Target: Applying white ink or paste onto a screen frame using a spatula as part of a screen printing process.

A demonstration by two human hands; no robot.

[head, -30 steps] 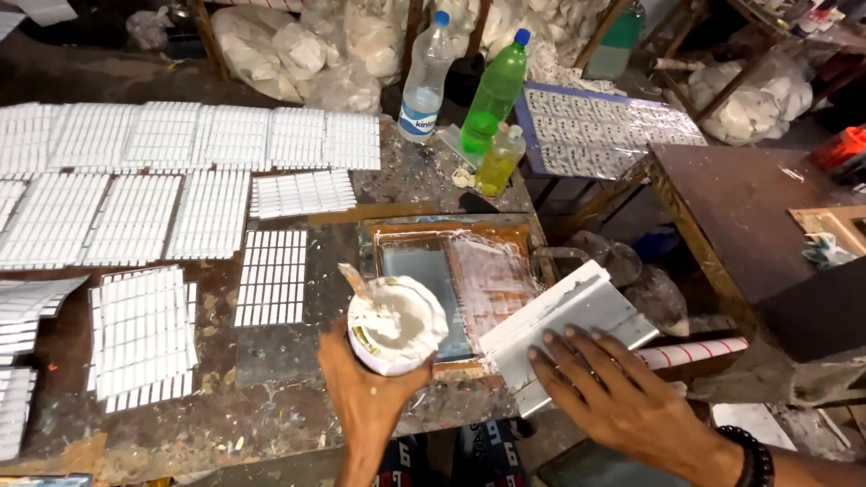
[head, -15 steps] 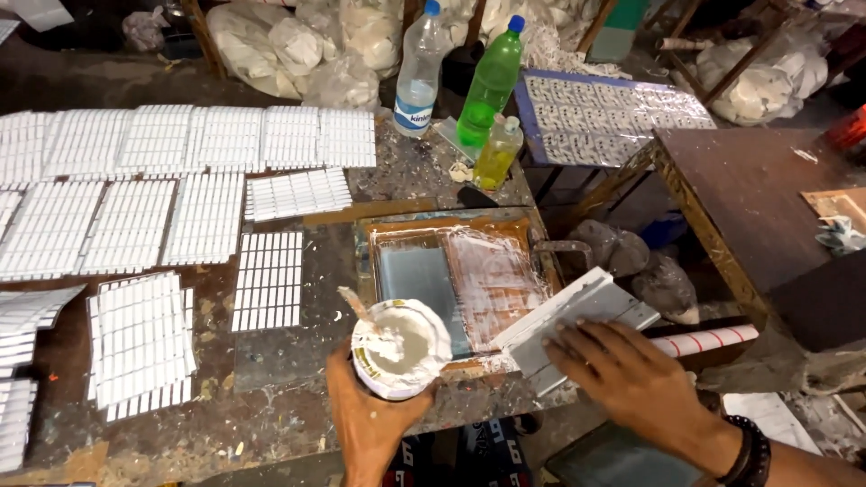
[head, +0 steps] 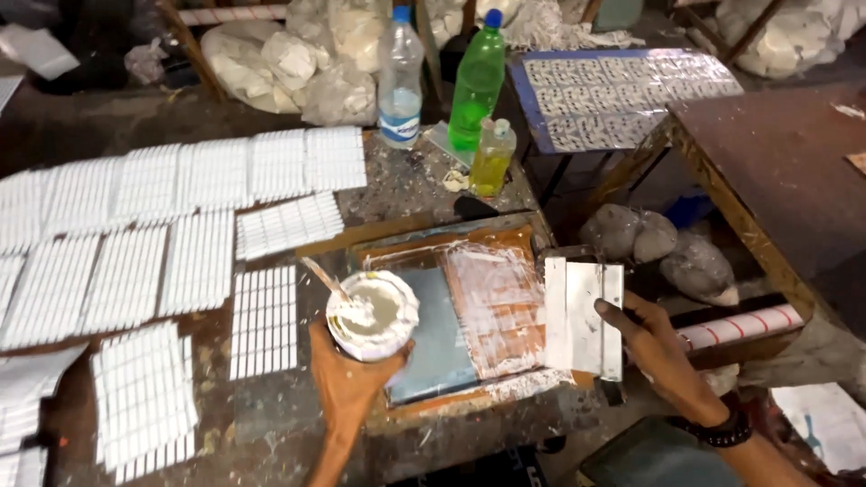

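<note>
My left hand [head: 347,383] holds a small white cup of pale paste [head: 373,315] with a stick standing in it, over the left part of a wooden screen-printing frame [head: 451,308]. My right hand [head: 658,347] grips a flat white-smeared squeegee blade [head: 584,316] at the frame's right edge, held upright on its side. The frame's mesh carries white paste smears on its right half.
Several sheets of small white tiles [head: 180,234] cover the worn table's left side. A clear bottle [head: 400,77], a green bottle [head: 476,81] and a small yellow bottle [head: 492,158] stand behind the frame. A brown table [head: 785,171], stones [head: 658,248] and a patterned board [head: 622,90] lie right.
My right hand lifted the blade off the frame's corner and turned it upright, moving right. The cup rose a little toward the frame's middle.
</note>
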